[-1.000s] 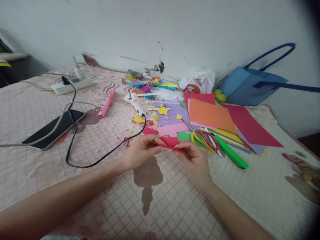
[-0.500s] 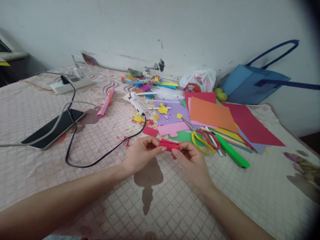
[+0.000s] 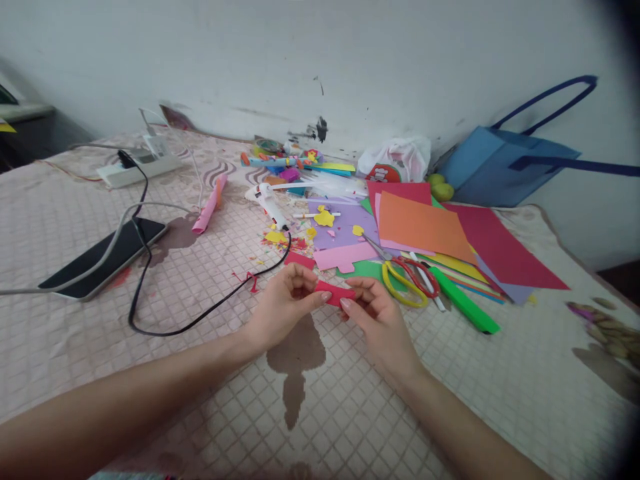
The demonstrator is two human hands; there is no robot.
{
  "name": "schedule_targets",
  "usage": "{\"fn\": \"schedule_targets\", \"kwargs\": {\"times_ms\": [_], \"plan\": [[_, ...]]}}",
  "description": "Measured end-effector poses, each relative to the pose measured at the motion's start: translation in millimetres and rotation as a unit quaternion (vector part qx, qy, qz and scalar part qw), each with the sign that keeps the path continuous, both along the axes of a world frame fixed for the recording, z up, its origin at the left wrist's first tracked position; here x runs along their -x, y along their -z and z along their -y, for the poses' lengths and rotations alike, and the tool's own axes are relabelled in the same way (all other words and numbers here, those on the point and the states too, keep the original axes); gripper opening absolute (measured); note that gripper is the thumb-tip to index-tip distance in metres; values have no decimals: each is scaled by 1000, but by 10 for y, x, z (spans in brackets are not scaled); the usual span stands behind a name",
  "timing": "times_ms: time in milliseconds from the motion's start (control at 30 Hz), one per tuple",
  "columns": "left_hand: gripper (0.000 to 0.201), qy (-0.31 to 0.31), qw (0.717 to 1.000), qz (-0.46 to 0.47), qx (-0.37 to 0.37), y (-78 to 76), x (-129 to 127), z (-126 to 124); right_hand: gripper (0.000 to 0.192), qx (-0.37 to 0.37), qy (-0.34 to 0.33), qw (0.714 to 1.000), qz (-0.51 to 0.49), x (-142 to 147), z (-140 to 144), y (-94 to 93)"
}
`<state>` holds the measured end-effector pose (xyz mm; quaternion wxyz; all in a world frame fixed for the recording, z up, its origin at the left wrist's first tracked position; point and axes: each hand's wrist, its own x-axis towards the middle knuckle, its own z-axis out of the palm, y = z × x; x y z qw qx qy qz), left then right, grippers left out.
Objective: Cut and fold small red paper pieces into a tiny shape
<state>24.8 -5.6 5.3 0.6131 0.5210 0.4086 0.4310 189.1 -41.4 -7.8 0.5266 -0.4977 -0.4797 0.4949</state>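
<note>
A small red strip of craft sheet (image 3: 335,293) is stretched between my two hands, above the patterned tablecloth. My left hand (image 3: 285,300) pinches its left end between thumb and fingers. At the other end, my right hand (image 3: 380,317) grips it the same way. Just beyond the fingers lie another red piece (image 3: 300,261), a pink cut piece (image 3: 347,256) and a green sheet (image 3: 370,270). Scissors (image 3: 407,280) with yellow and red handles rest to the right, beside a green utility knife (image 3: 465,300).
A white glue gun (image 3: 270,207) sits behind, its black cord looping left. Coloured sheets (image 3: 425,227) are stacked at right, near a blue bag (image 3: 505,167). A phone (image 3: 105,260), a rolled pink sheet (image 3: 211,205) and a power strip (image 3: 143,170) occupy the left.
The red strip, which showed a folded upper edge, now presents a flatter, slightly curved face. Both hands stay in nearly the same place, with the fingers shifted a little.
</note>
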Motion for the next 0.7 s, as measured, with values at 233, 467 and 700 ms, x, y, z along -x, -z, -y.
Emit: {"fn": "schedule_targets", "kwargs": {"times_ms": [233, 467, 700], "plan": [[21, 40, 999, 10, 14, 7, 6, -2, 12, -7, -1, 999, 42, 4, 4, 5], [22, 47, 997, -16, 54, -29, 2, 18, 8, -10, -29, 999, 43, 10, 19, -27], [22, 54, 996, -23, 60, -26, 0, 20, 9, -8, -41, 997, 57, -5, 13, -54]]}}
